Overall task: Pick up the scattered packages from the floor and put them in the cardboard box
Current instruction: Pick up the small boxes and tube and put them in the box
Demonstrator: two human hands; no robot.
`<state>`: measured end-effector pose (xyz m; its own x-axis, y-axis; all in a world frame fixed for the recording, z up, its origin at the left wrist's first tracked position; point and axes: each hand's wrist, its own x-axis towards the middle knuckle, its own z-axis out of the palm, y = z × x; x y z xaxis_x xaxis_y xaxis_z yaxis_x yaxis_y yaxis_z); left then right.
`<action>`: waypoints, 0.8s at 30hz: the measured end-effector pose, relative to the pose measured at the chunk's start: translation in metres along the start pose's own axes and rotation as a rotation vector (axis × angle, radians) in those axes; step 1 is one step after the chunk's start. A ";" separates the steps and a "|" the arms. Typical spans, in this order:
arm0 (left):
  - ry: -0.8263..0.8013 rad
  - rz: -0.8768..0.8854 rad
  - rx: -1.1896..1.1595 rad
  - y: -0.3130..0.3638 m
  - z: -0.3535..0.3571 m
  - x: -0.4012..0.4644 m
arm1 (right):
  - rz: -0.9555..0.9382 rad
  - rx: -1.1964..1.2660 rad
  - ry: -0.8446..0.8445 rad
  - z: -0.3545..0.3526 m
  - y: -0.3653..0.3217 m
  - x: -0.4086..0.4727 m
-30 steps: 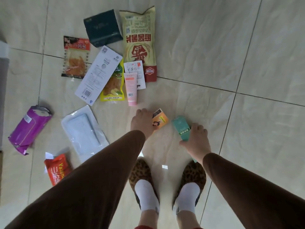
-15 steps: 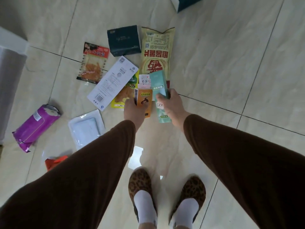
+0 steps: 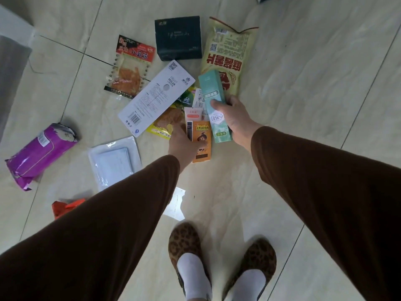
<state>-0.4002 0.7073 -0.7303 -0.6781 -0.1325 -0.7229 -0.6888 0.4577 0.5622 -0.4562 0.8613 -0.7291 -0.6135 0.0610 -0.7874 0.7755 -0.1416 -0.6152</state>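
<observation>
Above the floor, my right hand is wrapped around the teal box, thumb across its front, the box tilted with its far end over the yellow bag. Just beside it, my left hand is closed on the orange box, fingers behind it and thumb on its face. A second ago both hands were down on the tiles near my slippers, each just reaching its box; half a second ago they had lifted, and now they sit a little higher and farther forward, over the pile. Beyond my left hand lie the white card, the red snack pack and the dark box. Off to its left are the clear pouch, the purple pack and a red packet half hidden by my sleeve. No cardboard box shows that I can be sure of.
</observation>
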 end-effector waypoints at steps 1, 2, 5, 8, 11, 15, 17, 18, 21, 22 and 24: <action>-0.028 -0.002 0.006 -0.001 -0.001 0.002 | 0.000 -0.002 -0.010 0.001 0.000 0.000; -0.044 -0.004 0.011 -0.002 -0.003 0.003 | 0.002 0.002 -0.011 0.002 0.002 0.000; -0.054 -0.005 -0.025 -0.004 -0.006 -0.001 | 0.019 0.045 0.027 0.001 0.005 0.000; -0.031 0.013 -0.123 -0.003 -0.011 -0.007 | 0.047 0.046 0.024 -0.005 0.008 -0.003; -0.058 0.027 -0.121 -0.001 -0.016 -0.014 | 0.082 0.038 -0.021 -0.011 0.009 -0.012; -0.099 0.026 -0.149 0.005 -0.016 -0.024 | 0.107 0.014 -0.028 -0.019 0.008 -0.023; -0.107 0.020 -0.147 0.008 -0.016 -0.031 | 0.118 -0.017 -0.036 -0.022 0.009 -0.029; -0.102 0.017 -0.147 0.009 -0.016 -0.036 | 0.121 -0.026 -0.040 -0.022 0.010 -0.032; -0.072 -0.001 -0.168 0.009 -0.020 -0.056 | 0.122 -0.068 -0.067 -0.023 0.010 -0.051; -0.060 -0.016 -0.180 0.008 -0.023 -0.065 | 0.126 -0.088 -0.075 -0.025 0.010 -0.059; -0.037 -0.054 -0.210 0.005 -0.031 -0.088 | 0.149 -0.118 -0.088 -0.028 0.009 -0.078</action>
<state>-0.3520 0.6943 -0.6517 -0.6316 -0.1182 -0.7662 -0.7647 0.2575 0.5907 -0.3970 0.8831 -0.6746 -0.4969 -0.0393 -0.8669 0.8678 -0.0253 -0.4963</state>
